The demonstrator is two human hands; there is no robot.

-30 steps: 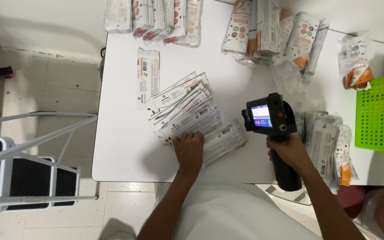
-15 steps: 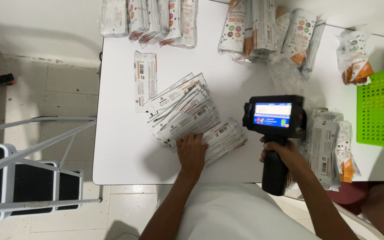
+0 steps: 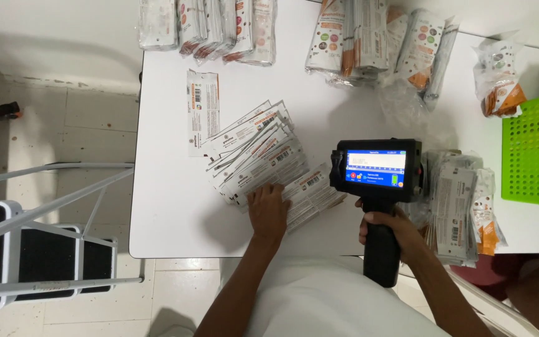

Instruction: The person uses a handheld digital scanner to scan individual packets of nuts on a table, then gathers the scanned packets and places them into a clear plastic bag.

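Note:
My left hand (image 3: 268, 212) lies flat, fingers spread, on the near end of a fanned row of flat white packets (image 3: 263, 153) spread over the white table (image 3: 176, 212). My right hand (image 3: 389, 232) grips the black handle of a handheld printer (image 3: 377, 171), a black device with a lit blue screen facing me. The device's head sits just right of the last packets in the fan, at the table's near edge. One single packet (image 3: 202, 111) lies apart, left of the fan.
Stacks of packaged goods (image 3: 369, 37) line the far edge, with more packets (image 3: 210, 22) at the far left. A pile of packets (image 3: 463, 206) lies right of the printer. A green perforated basket (image 3: 531, 150) stands at the right. A step stool (image 3: 26, 249) is on the floor, left.
The printer has turned so its screen faces me squarely and has dropped slightly toward the near edge. My left hand stays pressed on the packets.

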